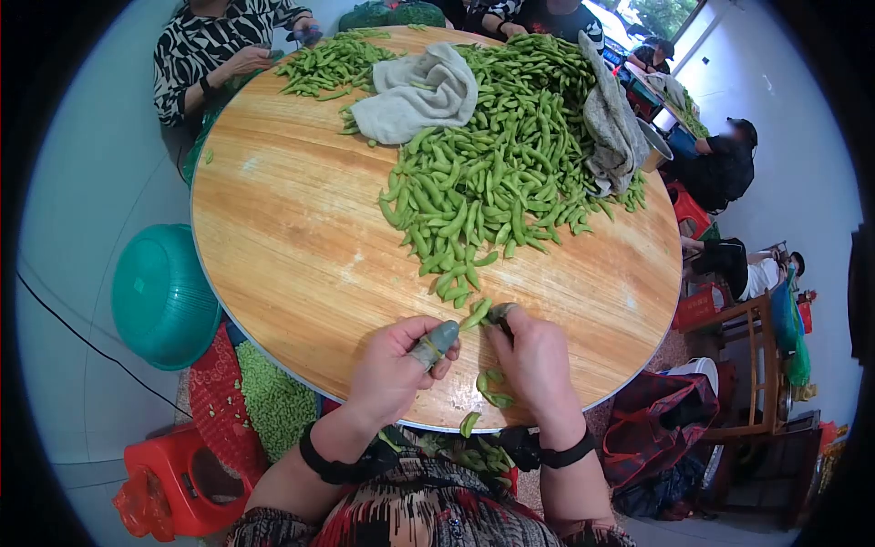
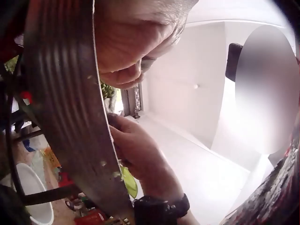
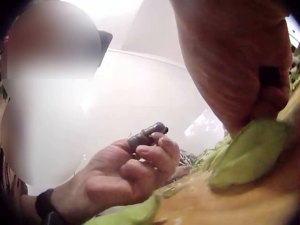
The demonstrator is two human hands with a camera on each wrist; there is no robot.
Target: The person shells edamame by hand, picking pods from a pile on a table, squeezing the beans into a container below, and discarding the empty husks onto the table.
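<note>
A green bean pod (image 1: 476, 314) is held up between the two hands, just over the near edge of the round wooden table (image 1: 292, 237). The right hand (image 1: 538, 365) pinches one end of the pod with its thumb and first finger. There is a dark cover on that fingertip. The left hand (image 1: 396, 365) is curled, and its thumb wears a grey-green cover (image 1: 436, 342) that comes close to the other end of the pod. I cannot tell if the thumb is touching the pod. The two hands are close together, with the pod between them.

A few empty pod shells (image 1: 493, 387) lie on the table edge just under the right hand. More shells (image 1: 474, 451) lie in the person's lap. So some pods look done already.

A lot looks left to do. A big pile of whole pods (image 1: 497, 173) covers the far half of the table, well apart from the hands. A grey cloth (image 1: 419, 91) lies on the far left side of the pile, and another cloth (image 1: 611, 118) lies on its right side. A smaller pile of pods (image 1: 333, 64) sits at the far left edge, near another person's hands.

Down on the floor to the left there is a red basket with small green beans (image 1: 272, 401) in it. Beside it are a teal bowl (image 1: 159, 296) turned upside down and a red stool (image 1: 173, 488).
</note>
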